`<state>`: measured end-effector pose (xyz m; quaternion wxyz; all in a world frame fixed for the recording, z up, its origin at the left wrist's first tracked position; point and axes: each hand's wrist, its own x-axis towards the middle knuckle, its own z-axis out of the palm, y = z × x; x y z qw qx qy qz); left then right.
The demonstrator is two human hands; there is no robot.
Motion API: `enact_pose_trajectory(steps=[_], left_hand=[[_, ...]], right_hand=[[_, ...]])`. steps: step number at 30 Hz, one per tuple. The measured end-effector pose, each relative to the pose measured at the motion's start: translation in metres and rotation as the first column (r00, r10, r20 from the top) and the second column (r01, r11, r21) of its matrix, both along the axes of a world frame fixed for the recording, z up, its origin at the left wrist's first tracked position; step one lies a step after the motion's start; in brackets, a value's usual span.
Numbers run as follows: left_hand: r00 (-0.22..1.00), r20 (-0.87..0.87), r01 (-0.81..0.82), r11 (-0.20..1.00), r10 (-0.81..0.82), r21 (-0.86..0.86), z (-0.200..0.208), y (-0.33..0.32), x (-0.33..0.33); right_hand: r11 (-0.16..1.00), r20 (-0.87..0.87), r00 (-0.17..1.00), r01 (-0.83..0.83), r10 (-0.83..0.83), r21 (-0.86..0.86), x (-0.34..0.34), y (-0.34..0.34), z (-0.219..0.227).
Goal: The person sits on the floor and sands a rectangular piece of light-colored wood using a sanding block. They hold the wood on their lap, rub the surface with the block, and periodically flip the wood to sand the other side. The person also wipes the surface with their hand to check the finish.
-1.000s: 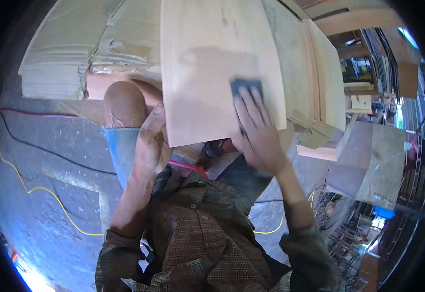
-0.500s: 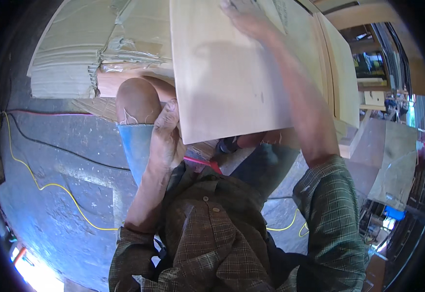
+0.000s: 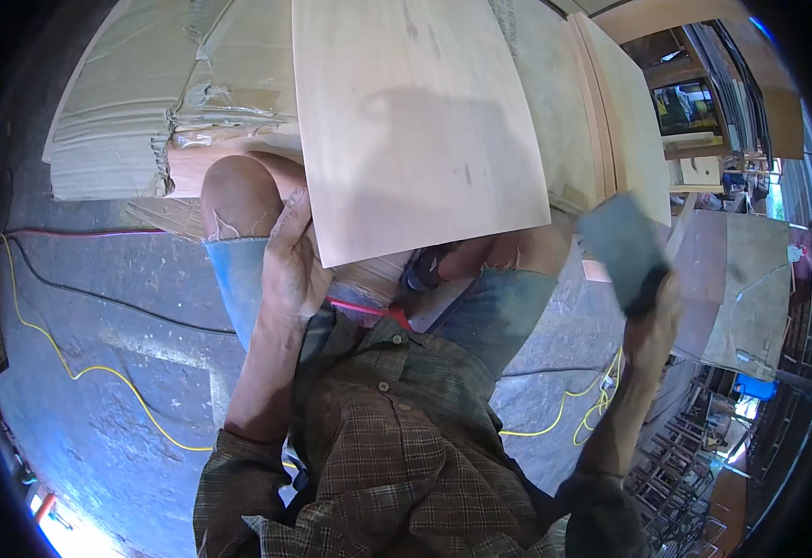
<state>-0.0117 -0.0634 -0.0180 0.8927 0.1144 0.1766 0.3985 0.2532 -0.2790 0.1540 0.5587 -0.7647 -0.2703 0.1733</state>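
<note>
A pale wooden panel (image 3: 424, 177) lies over my lap and the cardboard-covered stack, its near edge toward me. My left hand (image 3: 291, 256) is closed on the panel's near left corner, thumb up along the edge, beside my bare knee. Out to the right, off the panel, my right hand (image 3: 657, 312) grips a flat, dark grey sanding block (image 3: 621, 246), raised and tilted with its broad face showing. Motion blurs the block a little. A shadow falls across the middle of the panel, and a few small dark marks show on its surface.
Worn cardboard (image 3: 113, 144) covers the stack at the far left. More wooden boards (image 3: 615, 112) stand to the panel's right. A yellow cord (image 3: 113, 355) and a black cord (image 3: 132, 302) run over the grey floor. Shelving (image 3: 689, 102) stands at the far right.
My right hand has come off the panel's far part and swung right and toward me, bringing the sanding block into plain sight. The panel and my left hand appear slightly further left.
</note>
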Motion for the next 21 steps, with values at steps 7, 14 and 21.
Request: enact_pose_trajectory(steps=[7,14,21], left_hand=[[0.997,0.04,0.061,0.996,-0.058,-0.07,0.008,-0.006,0.006],[0.995,0.023,0.095,0.995,-0.094,-0.026,0.019,-0.002,0.003],[0.936,-0.353,0.009,0.997,0.017,0.073,0.043,0.014,0.022]], right_hand=[[0.84,0.734,0.42,-0.165,0.534,-0.516,0.012,0.119,-0.09],[0.35,0.176,0.303,-0.823,0.937,-0.448,-0.091,0.059,-0.068],[0.983,0.648,0.742,-0.079,0.171,-0.168,0.015,0.108,-0.046]])
